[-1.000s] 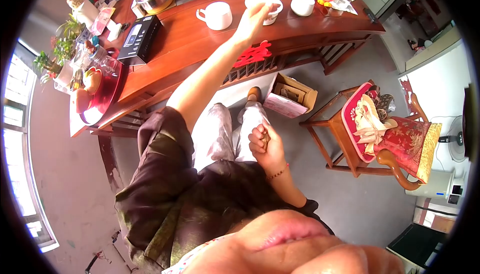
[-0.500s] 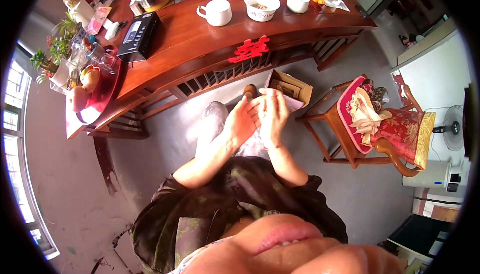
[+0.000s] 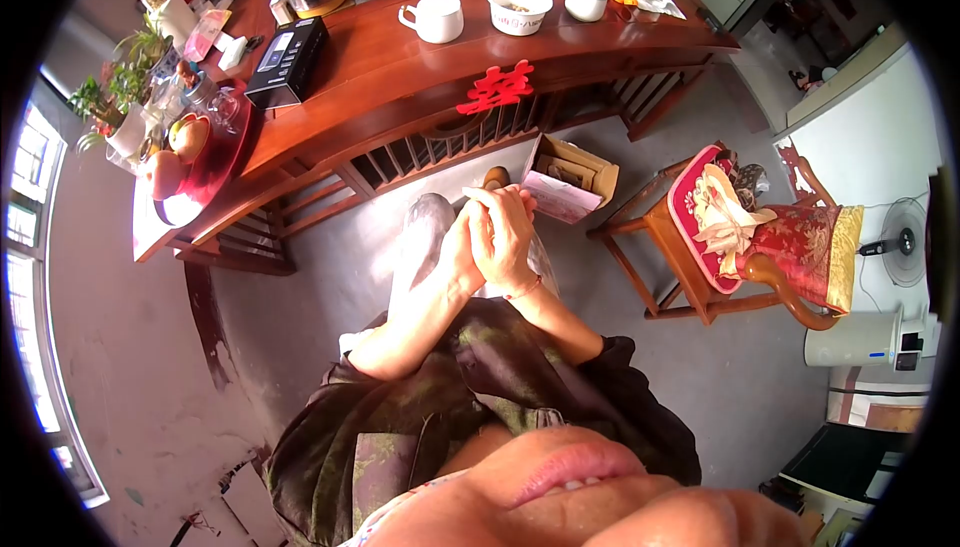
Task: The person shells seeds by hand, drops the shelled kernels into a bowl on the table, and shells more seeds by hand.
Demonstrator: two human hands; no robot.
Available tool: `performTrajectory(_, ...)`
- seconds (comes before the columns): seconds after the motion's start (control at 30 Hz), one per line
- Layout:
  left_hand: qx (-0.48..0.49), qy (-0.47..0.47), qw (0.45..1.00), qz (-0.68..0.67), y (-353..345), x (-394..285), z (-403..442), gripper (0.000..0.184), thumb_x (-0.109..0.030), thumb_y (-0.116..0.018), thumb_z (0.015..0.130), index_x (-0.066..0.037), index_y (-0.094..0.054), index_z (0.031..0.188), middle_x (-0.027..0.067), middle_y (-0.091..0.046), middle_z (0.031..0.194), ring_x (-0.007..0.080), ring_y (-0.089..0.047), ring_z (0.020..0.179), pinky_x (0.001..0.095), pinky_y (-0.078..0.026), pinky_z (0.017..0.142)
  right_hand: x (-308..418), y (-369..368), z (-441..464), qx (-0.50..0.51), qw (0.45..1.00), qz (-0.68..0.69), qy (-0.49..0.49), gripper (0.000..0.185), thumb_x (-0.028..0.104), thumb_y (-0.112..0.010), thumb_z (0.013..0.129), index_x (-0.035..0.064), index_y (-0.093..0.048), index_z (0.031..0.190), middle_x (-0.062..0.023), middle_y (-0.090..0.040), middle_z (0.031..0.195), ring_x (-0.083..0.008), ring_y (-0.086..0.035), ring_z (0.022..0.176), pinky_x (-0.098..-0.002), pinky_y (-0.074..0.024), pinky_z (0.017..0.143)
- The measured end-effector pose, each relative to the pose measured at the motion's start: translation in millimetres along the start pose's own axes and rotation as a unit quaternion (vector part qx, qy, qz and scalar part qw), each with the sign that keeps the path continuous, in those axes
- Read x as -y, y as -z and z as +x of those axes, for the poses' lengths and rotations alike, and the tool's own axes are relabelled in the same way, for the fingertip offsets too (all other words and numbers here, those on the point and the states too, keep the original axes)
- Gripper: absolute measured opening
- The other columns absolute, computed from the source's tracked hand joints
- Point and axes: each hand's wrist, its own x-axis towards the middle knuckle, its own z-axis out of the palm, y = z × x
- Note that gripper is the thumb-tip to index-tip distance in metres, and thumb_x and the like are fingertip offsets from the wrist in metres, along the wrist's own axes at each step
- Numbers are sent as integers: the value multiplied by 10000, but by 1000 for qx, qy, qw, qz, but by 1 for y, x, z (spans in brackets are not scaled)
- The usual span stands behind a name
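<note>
My left hand (image 3: pixel 460 255) and my right hand (image 3: pixel 507 239) meet in front of my body, above my knees. The right hand lies across the left palm to palm, its fingers stretched out. Parts of the left fingers are hidden behind the right hand. Nothing shows between the two. A thin red band (image 3: pixel 523 288) circles the right wrist. Beyond the hands, a cardboard box (image 3: pixel 560 192) with flat pieces inside stands on the floor by the desk.
A curved wooden desk (image 3: pixel 400 72) spans the front, holding a white mug (image 3: pixel 437 19), a white bowl (image 3: pixel 518 9), a small white cup (image 3: pixel 586 1) and a black box (image 3: pixel 287 62). At right stands a wooden chair (image 3: pixel 672 257) with cushions and cloth. A fan (image 3: pixel 905 241) is behind it.
My hands have come together: they were side by side with palms showing, and the right now lies over the left. The view has shifted slightly.
</note>
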Motion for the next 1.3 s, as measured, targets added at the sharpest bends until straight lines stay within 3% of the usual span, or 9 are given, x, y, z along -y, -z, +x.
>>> performTrajectory(0.1,-10,12,995,-101,7,-2,-8,342,-194,-394,974,53,-505,1184,157,-557,1195,234,-535,1088,334,-424,974,5,3,-4,-1,999,-11,42,187,0,-548,814,-6,-602,993,-130,-590,825,-279,-566,764,-378,-442,738)
performTrajectory(0.4,-174,-79,956,223,-28,17,-19,312,-221,-439,963,49,-533,1088,132,-599,1064,201,-575,977,299,-457,917,18,5,-21,14,999,26,44,274,6,-496,834,-29,-592,1088,-146,-607,927,-289,-597,841,-372,-464,777)
performTrajectory(0.63,29,-59,989,135,-29,13,-34,399,-227,-370,988,91,-486,1199,214,-543,1197,315,-523,1110,402,-411,1001,27,-3,-29,8,996,38,77,274,23,-498,838,-61,-586,1083,-173,-608,973,-300,-589,887,-373,-451,828)
performTrajectory(0.8,-227,-148,935,229,-20,6,-40,380,-223,-399,978,98,-503,1153,239,-533,1196,340,-519,1112,421,-415,998,25,-10,-31,33,994,38,96,282,29,-460,865,-88,-564,1100,-183,-604,1005,-312,-589,912,-376,-446,851)
performTrajectory(0.83,-243,-156,928,234,-21,6,-40,378,-223,-400,977,95,-502,1155,235,-534,1197,336,-518,1114,416,-415,997,31,-5,-31,89,992,20,89,325,46,-386,919,-122,-490,1177,-196,-576,1144,-263,-543,1094,-337,-396,978)
performTrajectory(0.93,-156,-124,957,211,-29,8,-43,373,-223,-404,977,87,-499,1160,220,-535,1200,324,-516,1120,404,-416,995,24,-20,-41,18,996,26,80,279,54,-473,842,-80,-581,1062,-191,-596,1048,-307,-587,966,-373,-425,950)
performTrajectory(1.0,-113,-105,967,202,-33,9,-43,369,-222,-406,977,82,-497,1163,211,-536,1202,316,-515,1124,395,-416,993,-17,-45,-80,90,972,216,-19,406,159,-356,965,-60,-443,1295,-191,-449,1366,-262,-406,1296,-380,-258,1130)
performTrajectory(1.1,-82,-94,974,191,-33,8,-47,364,-222,-409,976,75,-495,1169,197,-538,1205,304,-513,1130,382,-417,991,-13,-48,-80,47,972,229,16,430,209,-309,989,-37,-419,1325,-172,-403,1412,-266,-371,1322,-402,-219,1145)
performTrajectory(1.3,-91,-90,974,186,-30,7,-46,312,-214,-419,974,29,-505,1149,156,-548,1165,258,-525,1083,351,-432,953,26,-10,-30,82,991,56,94,314,64,-470,845,-46,-587,1116,-174,-604,1068,-298,-581,1006,-393,-441,908)
